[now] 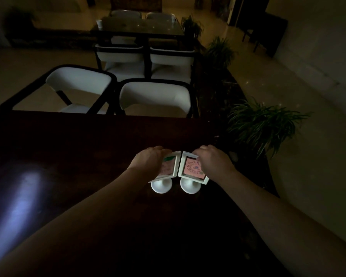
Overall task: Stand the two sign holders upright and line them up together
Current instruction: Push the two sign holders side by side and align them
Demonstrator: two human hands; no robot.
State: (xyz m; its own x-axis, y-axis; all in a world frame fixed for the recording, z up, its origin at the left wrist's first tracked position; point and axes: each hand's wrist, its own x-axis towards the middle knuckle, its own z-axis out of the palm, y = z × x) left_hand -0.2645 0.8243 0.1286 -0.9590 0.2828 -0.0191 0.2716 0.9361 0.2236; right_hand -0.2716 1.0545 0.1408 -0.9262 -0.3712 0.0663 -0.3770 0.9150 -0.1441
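Two white sign holders with pink cards stand upright side by side on the dark table (88,148), their frames almost touching in the middle. My left hand (148,158) grips the top of the left sign holder (169,168). Over the top edge of the right sign holder (192,168) my right hand (212,158) is closed in the same way. Each holder rests on a round white foot, and the two feet sit close together. My fingers hide the upper outer corners of both frames.
Two white chairs (154,96) stand at the table's far edge. Beyond them are another dark table (140,27) and more chairs. Potted plants (262,124) line the table's right side. A pale light patch (26,188) reflects on the left of the tabletop.
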